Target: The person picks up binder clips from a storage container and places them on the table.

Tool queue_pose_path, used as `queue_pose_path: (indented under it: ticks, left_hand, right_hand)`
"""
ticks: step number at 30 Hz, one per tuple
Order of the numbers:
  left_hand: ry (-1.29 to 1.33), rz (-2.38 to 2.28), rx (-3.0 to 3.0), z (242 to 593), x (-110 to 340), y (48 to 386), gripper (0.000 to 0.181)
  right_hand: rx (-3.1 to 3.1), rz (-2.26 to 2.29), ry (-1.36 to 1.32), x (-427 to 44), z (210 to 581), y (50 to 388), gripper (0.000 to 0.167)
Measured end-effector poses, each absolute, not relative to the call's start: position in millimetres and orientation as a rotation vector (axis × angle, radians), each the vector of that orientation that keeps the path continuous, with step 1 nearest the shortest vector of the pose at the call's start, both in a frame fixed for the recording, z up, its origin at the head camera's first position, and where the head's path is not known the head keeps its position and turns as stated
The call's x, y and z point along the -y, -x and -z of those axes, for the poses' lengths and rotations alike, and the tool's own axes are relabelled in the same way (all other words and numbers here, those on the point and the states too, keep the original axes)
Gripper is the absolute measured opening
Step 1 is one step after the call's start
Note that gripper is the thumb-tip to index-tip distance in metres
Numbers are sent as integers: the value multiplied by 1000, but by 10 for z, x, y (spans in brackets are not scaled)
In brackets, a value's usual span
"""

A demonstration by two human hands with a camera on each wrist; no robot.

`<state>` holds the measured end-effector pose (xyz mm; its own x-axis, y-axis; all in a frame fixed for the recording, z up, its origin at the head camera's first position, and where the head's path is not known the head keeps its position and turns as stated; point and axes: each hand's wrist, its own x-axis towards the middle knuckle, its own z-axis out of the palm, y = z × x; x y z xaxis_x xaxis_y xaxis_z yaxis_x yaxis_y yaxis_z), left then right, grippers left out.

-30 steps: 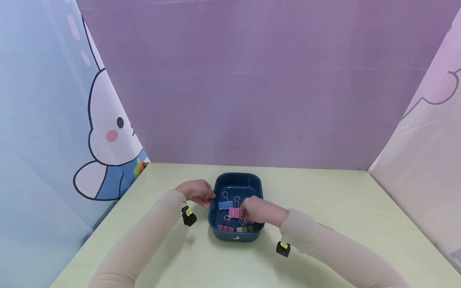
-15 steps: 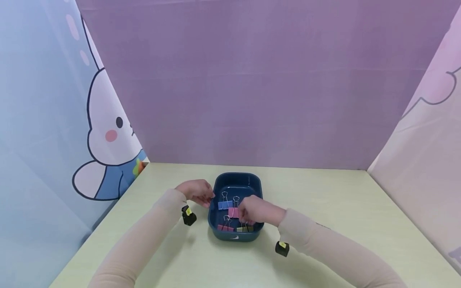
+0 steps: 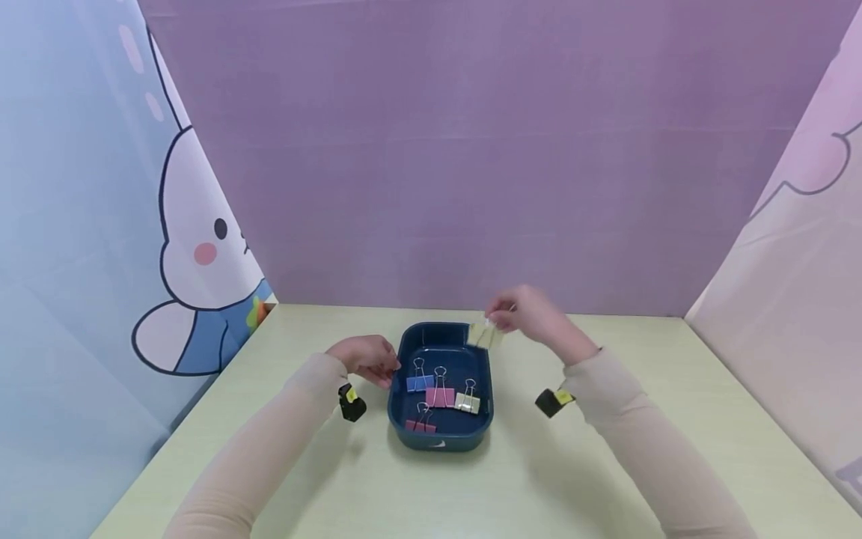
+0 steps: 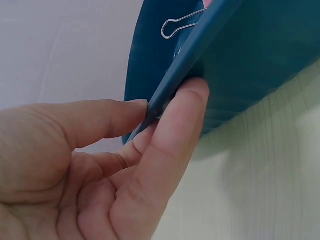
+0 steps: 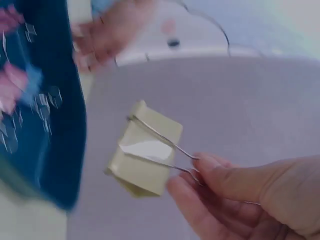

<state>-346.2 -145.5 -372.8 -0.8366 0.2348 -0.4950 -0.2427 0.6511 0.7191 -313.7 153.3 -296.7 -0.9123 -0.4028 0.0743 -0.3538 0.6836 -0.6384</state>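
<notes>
A dark blue tray (image 3: 441, 443) stands on the table. Inside lie a blue binder clip (image 3: 420, 383), a pink binder clip (image 3: 441, 397), a darker pink binder clip (image 3: 420, 426) and a pale yellow binder clip (image 3: 468, 403). My left hand (image 3: 367, 358) pinches the tray's left rim between thumb and fingers, as the left wrist view shows. Over the tray's far right corner, my right hand (image 3: 528, 313) holds another yellow binder clip (image 5: 147, 150) by its wire handles, its body hanging free to the left of the fingertips.
The pale table (image 3: 592, 419) extends around the tray on all sides. A purple cloth (image 3: 498, 150) rises behind it, with a printed blue cloth (image 3: 74, 224) at the left and a pink and white cloth (image 3: 801, 299) at the right.
My right hand has risen from the tray's near right part toward the far right, with a yellow binder clip in its grip. The left hand stays at the rim.
</notes>
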Motion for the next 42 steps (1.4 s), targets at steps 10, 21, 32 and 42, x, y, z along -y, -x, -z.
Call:
queue_pose_path:
  ticks: [10,21,32,42]
  left_hand:
    - [7,-1132,-2298,3744,1438,3490,23]
    - [-5,-1118,-2307,3727,1446,3482,22]
    - [-4,-1106,-2305,3749,1458,3495,20]
    - [-16,-1095,-2317,3724,1461,3479,18]
  right_hand:
    - [-2997,813,547,-1869,3582,3443,8]
    - [-2899,869,503,-1821,3937,3448,16]
    - [-2914,795,539,-1779,3996,3469,19]
    - [-2924,759,525,-1761,4026,3510,16]
